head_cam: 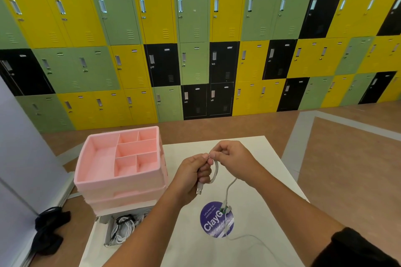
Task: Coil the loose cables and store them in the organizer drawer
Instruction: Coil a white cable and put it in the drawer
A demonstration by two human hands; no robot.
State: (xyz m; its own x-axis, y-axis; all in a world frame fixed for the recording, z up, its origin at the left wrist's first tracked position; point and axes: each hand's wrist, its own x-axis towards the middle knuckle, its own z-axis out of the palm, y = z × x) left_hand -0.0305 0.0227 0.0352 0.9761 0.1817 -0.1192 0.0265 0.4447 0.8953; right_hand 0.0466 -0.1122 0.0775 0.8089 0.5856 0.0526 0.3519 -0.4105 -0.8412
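Over the white bench (186, 147), both hands are on one white USB cable (227, 191). Left hand (191, 178) is curled round a small loop of it, with the USB plug (199, 191) hanging just below the fist. Right hand (232, 158) pinches the cable at the top of the loop, fingertips nearly touching the left hand. The rest of the cable drops to the bench, crosses a round purple sticker (210, 221) and trails off to the right. Pink organizer (121, 182) sits at the bench's left edge, top compartments showing. Its bottom drawer (107, 236) is pulled out, with black and white cables (123, 227) inside. Black cloth (50, 232) lies on the floor at left.
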